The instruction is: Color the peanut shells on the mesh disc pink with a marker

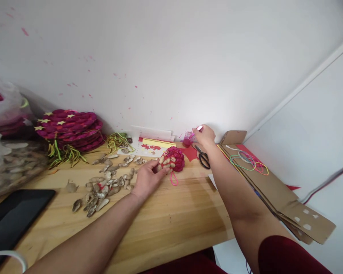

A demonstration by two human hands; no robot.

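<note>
Between the thumb and fingers of my left hand [149, 176] is the edge of a round craft piece [173, 160], partly covered in magenta-painted shells, with unpainted ones on its left side. A pink cord loop [174, 179] hangs from its lower edge. Farther back and to the right, my right hand [206, 135] is closed around a white and pink brush [199, 128], which slants down toward a small cup of magenta paint [186, 141]. The brush's tip is too small to make out. Black scissors [203, 159] lie beside my right forearm.
Loose shells [103, 190] spread across the wooden table [160, 228]. Finished magenta discs [71, 129] with yellow stars are stacked at the back left. A black tablet [17, 213] lies front left. Cardboard [274, 190] with coloured cords [248, 160] lies at the right.
</note>
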